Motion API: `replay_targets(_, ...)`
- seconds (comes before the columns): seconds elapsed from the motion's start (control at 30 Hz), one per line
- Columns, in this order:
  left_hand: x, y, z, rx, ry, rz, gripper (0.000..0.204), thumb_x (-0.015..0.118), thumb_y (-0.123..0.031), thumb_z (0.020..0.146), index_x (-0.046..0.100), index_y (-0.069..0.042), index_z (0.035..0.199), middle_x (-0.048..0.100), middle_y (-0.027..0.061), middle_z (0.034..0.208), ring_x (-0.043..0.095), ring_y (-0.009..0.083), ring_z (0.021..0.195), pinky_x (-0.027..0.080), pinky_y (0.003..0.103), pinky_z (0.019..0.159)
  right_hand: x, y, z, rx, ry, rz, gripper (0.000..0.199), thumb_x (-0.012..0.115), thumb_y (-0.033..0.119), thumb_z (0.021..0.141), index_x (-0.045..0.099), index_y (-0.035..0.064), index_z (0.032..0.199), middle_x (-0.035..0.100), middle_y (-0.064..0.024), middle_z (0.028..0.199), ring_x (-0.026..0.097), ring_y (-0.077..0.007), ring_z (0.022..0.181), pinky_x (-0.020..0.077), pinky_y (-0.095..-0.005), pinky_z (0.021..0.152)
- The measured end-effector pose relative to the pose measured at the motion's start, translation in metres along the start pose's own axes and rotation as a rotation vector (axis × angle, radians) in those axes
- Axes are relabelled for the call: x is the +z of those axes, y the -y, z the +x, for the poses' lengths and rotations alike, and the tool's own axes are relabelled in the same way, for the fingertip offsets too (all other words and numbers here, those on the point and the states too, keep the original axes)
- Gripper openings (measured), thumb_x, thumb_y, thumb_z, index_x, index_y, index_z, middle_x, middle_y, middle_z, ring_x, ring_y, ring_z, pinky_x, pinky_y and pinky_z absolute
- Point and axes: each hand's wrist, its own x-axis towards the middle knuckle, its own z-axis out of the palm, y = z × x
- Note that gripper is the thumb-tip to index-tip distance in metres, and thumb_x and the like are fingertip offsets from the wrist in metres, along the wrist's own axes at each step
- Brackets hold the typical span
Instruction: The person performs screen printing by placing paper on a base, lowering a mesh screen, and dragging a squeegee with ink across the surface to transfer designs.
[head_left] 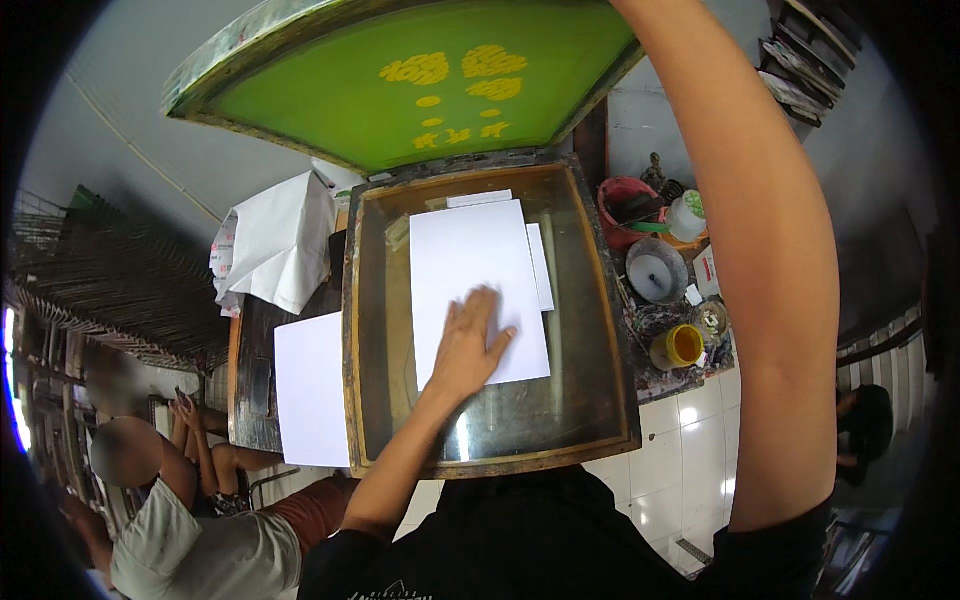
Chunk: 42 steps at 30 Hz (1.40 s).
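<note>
My left hand [468, 342] lies with its fingers stretched out on a white sheet of paper [470, 250], a little blurred. Under the sheet is a glass-topped printing table [590, 400] with a worn wooden rim. Small white strips [541, 265] lie along the sheet's right side and top edge. Above the table a green printing screen [330, 110] with yellow motifs is tilted up. My right arm [770, 230] reaches up to the screen's right part, and its hand is beyond the picture's upper edge.
White paper [310, 390] is stacked at the left, by a crumpled white package [285, 240]. On the right stand a yellow tub [678, 347], a grey bowl [657, 270] and a red basin [628, 203]. Another person [210, 540] sits at lower left, near a metal rack [120, 280].
</note>
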Motion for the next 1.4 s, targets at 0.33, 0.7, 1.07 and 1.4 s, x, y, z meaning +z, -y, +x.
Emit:
replay_targets(0.33,-0.059,0.011,-0.145,0.193,0.428,-0.283,0.054,0.058,-0.043,0.102,0.059,-0.008,0.144,0.053,0.0192,0.151,0.033,0.0328,0.153,0.016,0.058,0.127,0.000,-0.005,0.004,0.058,0.057,0.012,0.042,0.073,0.029,0.091,0.072,-0.0118,0.100,0.071,-0.0340,0.100,0.070,-0.0452,0.095,0.0539,-0.0475,0.085)
replay_targets(0.7,-0.053,0.001,-0.140,0.242,0.312,-0.501,0.032,0.068,-0.025,0.098,0.073,-0.003,0.122,0.071,0.0177,0.126,0.061,0.0331,0.128,0.039,0.051,0.116,0.002,-0.010,0.011,-0.084,0.016,-0.018,0.043,0.075,0.031,0.089,0.073,-0.0099,0.103,0.072,-0.0320,0.100,0.070,-0.0436,0.093,0.0529,-0.0463,0.085)
replay_targets(1.07,-0.007,0.021,0.063,0.071,-0.097,-0.049,0.055,0.063,-0.040,0.100,0.057,-0.003,0.140,0.053,0.0287,0.144,0.047,0.0422,0.138,0.035,0.049,0.116,0.002,-0.006,0.014,0.064,0.057,-0.013,0.045,0.077,0.032,0.087,0.073,-0.0109,0.099,0.070,-0.0347,0.100,0.070,-0.0457,0.096,0.0539,-0.0474,0.086)
replay_targets(1.4,0.032,0.036,0.152,-0.109,0.320,0.344,0.088,0.041,-0.075,0.096,0.021,-0.025,0.166,0.002,0.0200,0.173,-0.006,0.0395,0.159,-0.001,0.059,0.126,0.007,-0.015,0.017,-0.004,0.002,0.001,0.044,0.075,0.033,0.089,0.074,-0.0106,0.092,0.069,-0.0363,0.098,0.068,-0.0495,0.095,0.0536,-0.0496,0.086)
